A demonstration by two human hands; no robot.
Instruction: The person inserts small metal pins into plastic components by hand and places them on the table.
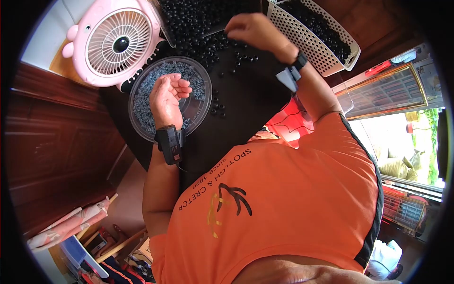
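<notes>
My left hand (168, 102) is held over a round clear plastic tub (206, 106) of small blue-grey beads (144, 102). Its palm is turned partly up, the fingers loosely bent, and no object shows in it. Around that wrist is a black strapped device (169, 144). My right hand (255, 31) reaches across the far part of the dark table (227, 142), close to a heap of black beads (194, 31). Motion smears its fingers, so I cannot tell whether they hold anything. A dark band with a grey piece (288, 75) sits on the right wrist.
A pink fan (87, 52) stands left of the tub. At the far right is a white perforated basket (312, 42) holding more black beads. Loose black beads (217, 106) lie beside the tub. Something red (291, 120) with thin dark wires shows at the table's right side.
</notes>
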